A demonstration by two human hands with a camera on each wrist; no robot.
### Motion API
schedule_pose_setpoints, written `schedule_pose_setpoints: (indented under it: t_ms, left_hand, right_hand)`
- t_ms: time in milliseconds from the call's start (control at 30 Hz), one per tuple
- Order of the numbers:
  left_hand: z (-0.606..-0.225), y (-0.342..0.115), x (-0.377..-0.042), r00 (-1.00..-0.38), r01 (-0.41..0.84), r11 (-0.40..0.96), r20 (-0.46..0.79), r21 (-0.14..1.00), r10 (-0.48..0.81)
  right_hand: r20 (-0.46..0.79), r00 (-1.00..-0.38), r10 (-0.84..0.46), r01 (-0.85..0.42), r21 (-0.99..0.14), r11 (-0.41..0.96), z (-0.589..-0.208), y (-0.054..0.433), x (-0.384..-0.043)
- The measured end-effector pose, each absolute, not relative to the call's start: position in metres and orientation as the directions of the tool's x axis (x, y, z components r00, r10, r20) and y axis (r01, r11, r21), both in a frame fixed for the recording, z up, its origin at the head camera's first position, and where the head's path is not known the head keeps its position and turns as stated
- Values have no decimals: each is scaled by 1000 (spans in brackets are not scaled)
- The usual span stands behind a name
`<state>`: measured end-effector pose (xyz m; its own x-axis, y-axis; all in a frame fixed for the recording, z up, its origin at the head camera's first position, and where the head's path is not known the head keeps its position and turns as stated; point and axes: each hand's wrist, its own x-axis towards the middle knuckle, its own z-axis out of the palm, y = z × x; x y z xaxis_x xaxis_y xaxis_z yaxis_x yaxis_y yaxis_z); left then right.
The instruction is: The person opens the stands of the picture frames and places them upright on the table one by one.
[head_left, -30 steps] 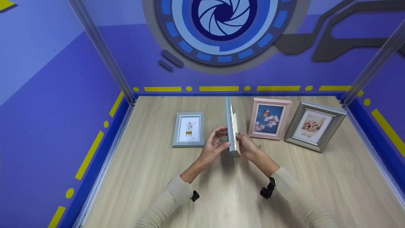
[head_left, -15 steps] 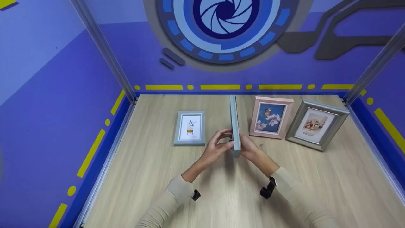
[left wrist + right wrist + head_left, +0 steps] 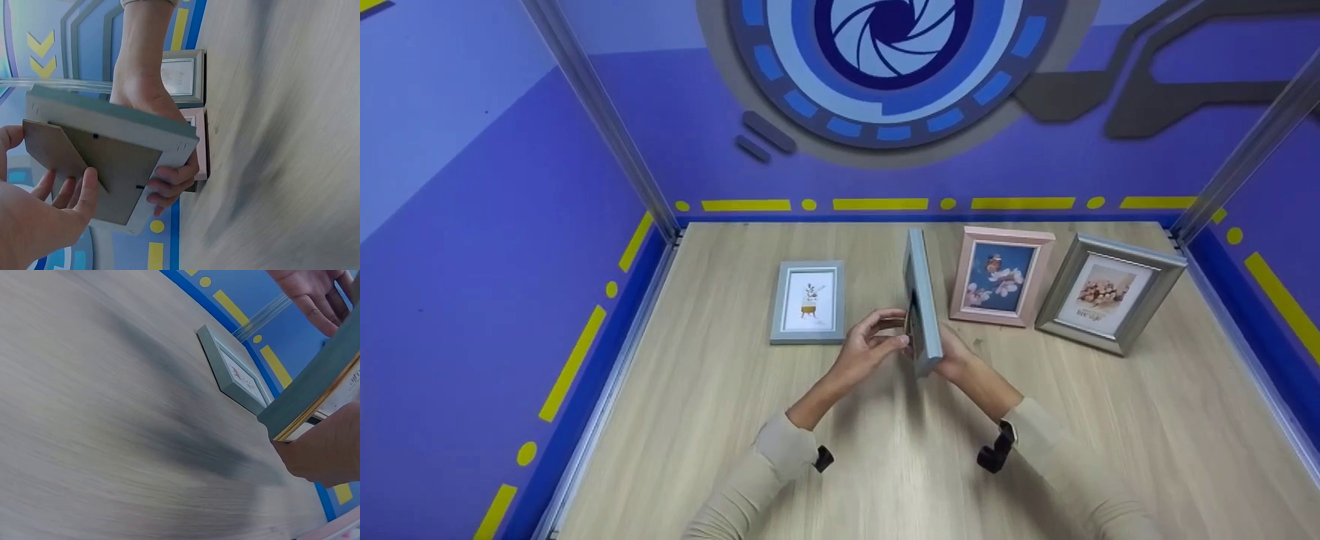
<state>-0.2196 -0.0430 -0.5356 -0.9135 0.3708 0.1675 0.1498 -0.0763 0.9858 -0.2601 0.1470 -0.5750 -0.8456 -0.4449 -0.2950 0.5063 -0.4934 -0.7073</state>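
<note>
A blue-grey picture frame (image 3: 928, 300) stands upright over the table, nearly edge-on in the head view. My right hand (image 3: 958, 358) grips it from the right; in the left wrist view its fingers (image 3: 174, 177) curl round the edge onto the brown backing (image 3: 121, 188). My left hand (image 3: 862, 356) is at the back of the frame. It holds the brown easel stand (image 3: 50, 143) between the thumb at the stand's end and the fingers along its lower part. The stand tilts away from the backing. In the right wrist view the held frame (image 3: 315, 388) shows its thick side.
A smaller blue-grey frame (image 3: 808, 302) with a plant picture is to the left. On the right stand a pink frame (image 3: 1003, 276) with blossoms and a silver frame (image 3: 1102, 294) with a bouquet. The wooden table (image 3: 697, 420) is bounded by blue printed walls (image 3: 870, 184).
The held frame has turned, its near end swinging right, so its back now faces my left hand and shows in the head view. Both hands keep nearly the same place.
</note>
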Motion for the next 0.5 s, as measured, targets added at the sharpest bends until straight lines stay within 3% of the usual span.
schedule_pose_setpoints:
  t_ms: [500]
  left_hand:
    - [-543, -56, -229, -954, 246, 32, 236, 969, 185]
  right_hand:
    - [-329, -832, -446, 535, -687, -491, -575, 156, -258]
